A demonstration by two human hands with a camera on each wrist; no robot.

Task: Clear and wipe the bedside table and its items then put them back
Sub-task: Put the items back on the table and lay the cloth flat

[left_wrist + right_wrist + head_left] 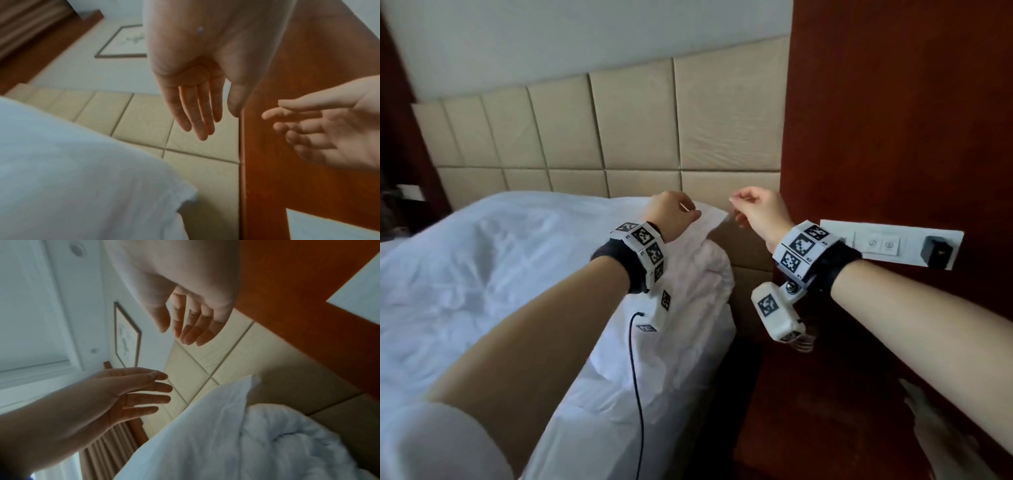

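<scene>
left hand (pixel 671 214) and right hand (pixel 760 210): raised over the pillow (pixel 709 219), fingers straight, spread, holding nothing; likely between items. table (pixel 825 411) below.

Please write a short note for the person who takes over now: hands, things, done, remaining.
Left hand: open, fingers straight, holds nothing.
Right hand: the same.
Both are raised over the white pillow by the headboard.
Bedside table: dark wood, right of the pillow; a pale thing lies at its right, too blurred to name.
Wiping: cannot tell if done. No cloth in hand; putting items back seemingly remains.
</scene>
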